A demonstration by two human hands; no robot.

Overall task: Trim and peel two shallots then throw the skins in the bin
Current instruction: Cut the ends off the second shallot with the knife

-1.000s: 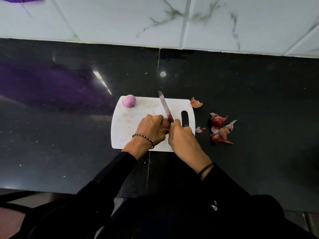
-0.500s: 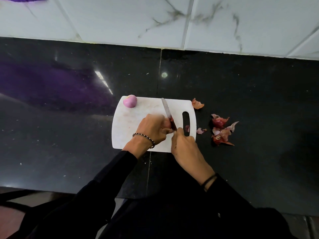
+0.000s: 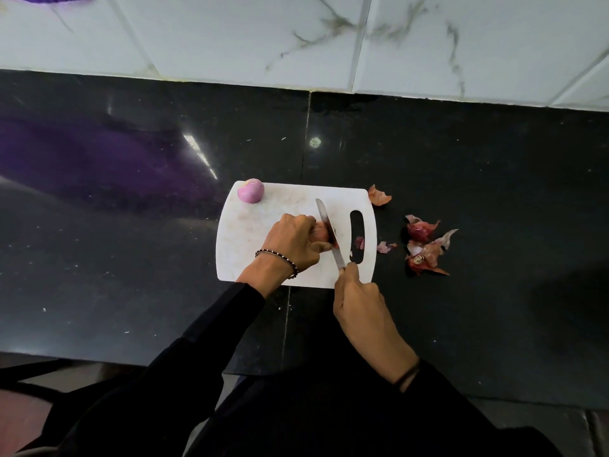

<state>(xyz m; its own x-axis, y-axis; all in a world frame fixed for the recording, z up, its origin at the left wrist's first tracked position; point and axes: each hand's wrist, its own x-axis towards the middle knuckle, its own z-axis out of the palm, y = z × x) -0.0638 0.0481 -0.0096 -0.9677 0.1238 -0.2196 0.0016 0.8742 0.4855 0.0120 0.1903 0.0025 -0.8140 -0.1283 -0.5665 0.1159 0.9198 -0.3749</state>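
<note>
Nearest us, the right hand (image 3: 357, 300) sits at the near edge of the white cutting board (image 3: 263, 232), its grip clenched around the handle of the knife (image 3: 329, 234). Against the frame half a second back, we note this hand has drawn back toward us off the board, so more blade now shows between it and the shallot.

On the board, the left hand (image 3: 291, 244), beaded bracelet (image 3: 280, 258) at the wrist, keeps its grip closed on the unpeeled shallot (image 3: 321, 232), pinning it near the board's middle. The blade lies across the shallot's right end, tip pointing away from us; cut depth we cannot tell.

A small skin scrap (image 3: 360, 242) lies on the board beside its handle slot. Right of the board, on the black bench (image 3: 494, 192), lie another scrap (image 3: 384, 247), a pile of skins (image 3: 425, 249) and, farther back, one loose skin (image 3: 379, 195) just off the board's far right corner. These are unchanged.

At the board's far left corner rests the peeled shallot (image 3: 251, 191), also unmoved.
</note>
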